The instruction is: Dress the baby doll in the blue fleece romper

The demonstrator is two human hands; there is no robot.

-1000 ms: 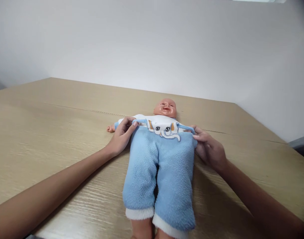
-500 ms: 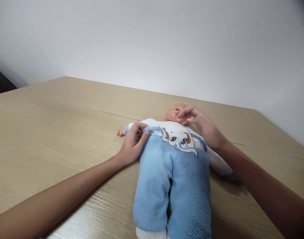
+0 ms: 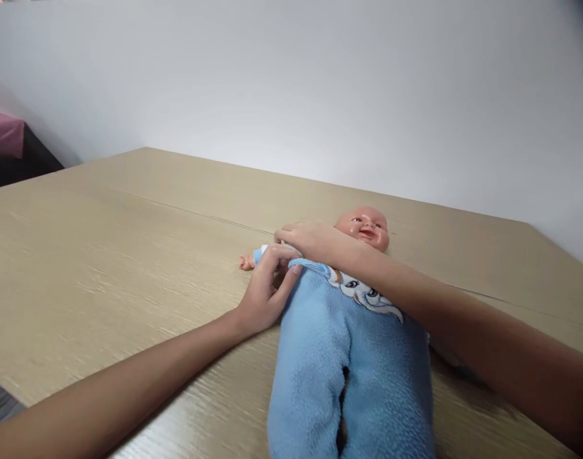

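Note:
A baby doll (image 3: 364,224) with a bare plastic head lies face up on the table, feet toward me. It wears fuzzy blue overalls (image 3: 315,331) with an elephant face (image 3: 360,290) on the bib, over a white top. My left hand (image 3: 269,287) pinches the upper side edge of the overalls, thumb in front. Across the doll's chest reaches my right hand (image 3: 308,241), its fingers curled over the white sleeve near the doll's shoulder, by my left fingers. My right fingertips are partly hidden. The doll's small hand (image 3: 246,262) sticks out left of its blue cuff.
The wooden table (image 3: 129,255) has a seam running across it behind the doll. A pale wall (image 3: 291,95) rises along its far edge. Off to the far left is a dark surface with a pink cloth (image 3: 4,134) on it.
My right hand has moved left from the doll's face across its chest to the sleeve beside my left hand. The doll's face is uncovered. My left hand keeps its pinch on the overalls.

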